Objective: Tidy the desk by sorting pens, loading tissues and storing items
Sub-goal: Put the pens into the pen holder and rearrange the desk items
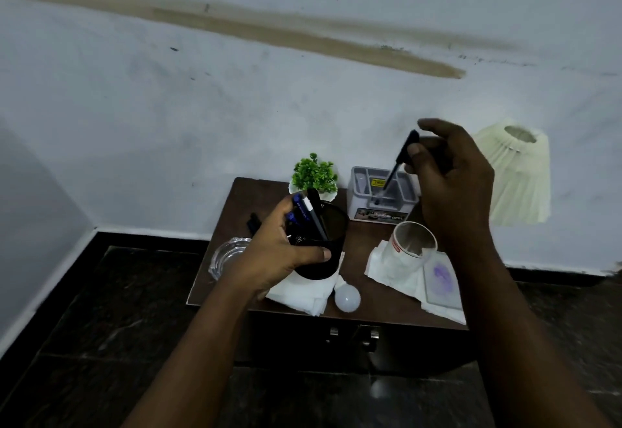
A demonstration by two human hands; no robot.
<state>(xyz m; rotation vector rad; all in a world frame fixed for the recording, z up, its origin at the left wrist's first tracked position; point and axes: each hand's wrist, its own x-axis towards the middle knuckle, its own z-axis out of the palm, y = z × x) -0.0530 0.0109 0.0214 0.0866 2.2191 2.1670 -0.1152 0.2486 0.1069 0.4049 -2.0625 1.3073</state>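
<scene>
1. A small dark brown wooden desk (363, 242) with a smooth top stands against a scuffed white wall, seen from above.
2. The left hand (279, 252) grips a round black mesh pen cup (323, 259) over the front left part of the desk, thumb across its front. The cup is tilted, its mouth leaning toward the back right.
3. Several pens (304, 212), blue and black barrels, stick out of the cup beside the fingers.
4. The right hand (451, 185), raised over the back right corner, pinches the top of a slim black pen (397, 165) between thumb and curled fingers. The pen slants down, its tip inside a grey plastic organiser (361, 188); which compartment cannot be told.
5. The organiser is boxy, with dividers and a printed label on its front, and sits at the back edge.
6. Soft white tissues (303, 294) lie crumpled under the cup near the front edge; a second pile (390, 271) lies toward the right edge.
7. A clear cylindrical jar (412, 242) rests tilted on the second pile, just beside a flat square tile (441, 281) with a purple smudge.
8. A smooth white bulb (347, 298) lies at the front edge.
9. A chunky glass ashtray (229, 256) sits at the left edge.
10. A leafy green plant (314, 171) stands at the back edge.
11. A cream pleated lampshade (518, 171) stands past the right edge.
</scene>
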